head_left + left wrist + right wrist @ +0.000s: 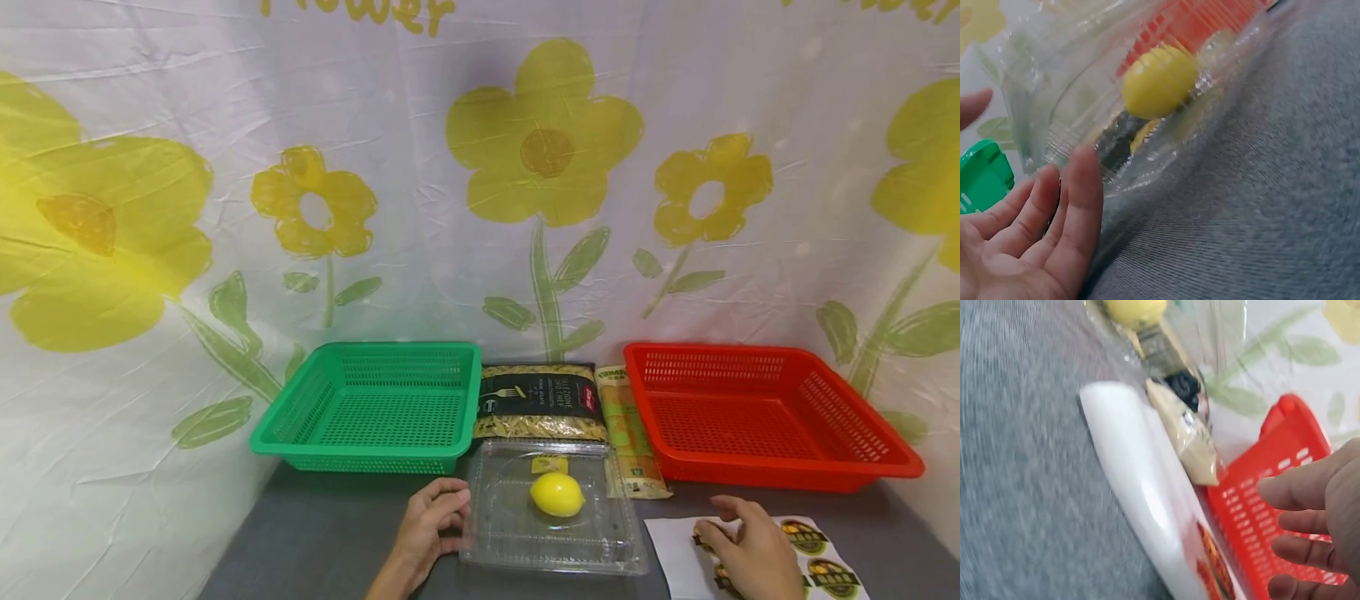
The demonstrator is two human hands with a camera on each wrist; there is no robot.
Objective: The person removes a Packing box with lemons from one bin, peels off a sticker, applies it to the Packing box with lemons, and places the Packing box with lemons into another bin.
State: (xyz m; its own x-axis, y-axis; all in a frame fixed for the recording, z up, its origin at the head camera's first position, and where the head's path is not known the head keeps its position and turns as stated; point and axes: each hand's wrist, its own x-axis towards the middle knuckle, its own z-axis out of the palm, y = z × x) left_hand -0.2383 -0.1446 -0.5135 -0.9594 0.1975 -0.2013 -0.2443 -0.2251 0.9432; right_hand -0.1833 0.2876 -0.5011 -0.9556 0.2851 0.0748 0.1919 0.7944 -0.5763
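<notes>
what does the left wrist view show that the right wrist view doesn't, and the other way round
Only the left wrist view: the left hand, and plainly part of the green basket; a tiny green patch at the right wrist view's top edge is too small to identify.

Only the right wrist view: the right hand and the white printed sheet.

Both: the lemon, clear plastic container, red basket, flower-printed backdrop and grey surface. Both are somewhat blurred.
</notes>
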